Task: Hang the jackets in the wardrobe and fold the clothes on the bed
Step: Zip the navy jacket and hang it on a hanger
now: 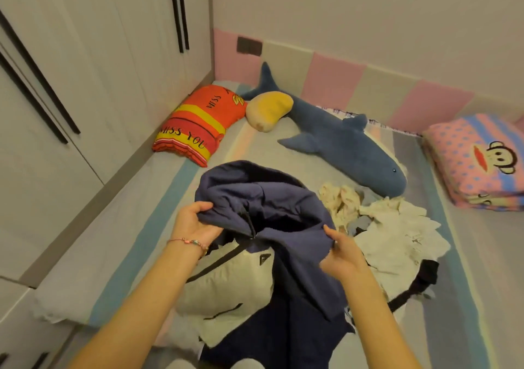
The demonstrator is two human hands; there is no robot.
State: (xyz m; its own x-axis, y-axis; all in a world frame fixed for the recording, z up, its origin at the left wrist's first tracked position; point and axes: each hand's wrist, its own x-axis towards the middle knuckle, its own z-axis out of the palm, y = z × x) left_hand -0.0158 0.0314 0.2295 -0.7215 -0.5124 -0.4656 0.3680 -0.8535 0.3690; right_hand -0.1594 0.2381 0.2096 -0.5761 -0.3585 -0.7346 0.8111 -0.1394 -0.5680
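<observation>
Now both hands, left [195, 221] and right [341, 252], grip the navy jacket [272, 212] with fingers curled, above the bed [136, 212].

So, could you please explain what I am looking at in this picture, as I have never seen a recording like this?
There is no machine here. The single picture comes from a wide-angle camera worn on a person's head, looking down at their own bare arms. The left hand and the right hand each have a grip on an edge of a navy jacket, near its zip. Its lower part drapes over a white jacket lying on the bed. To the right is a pile of light clothes. Further back lie a plush shark, an orange pillow, a yellow cushion and a pink pillow. The wardrobe stands on the left.
</observation>
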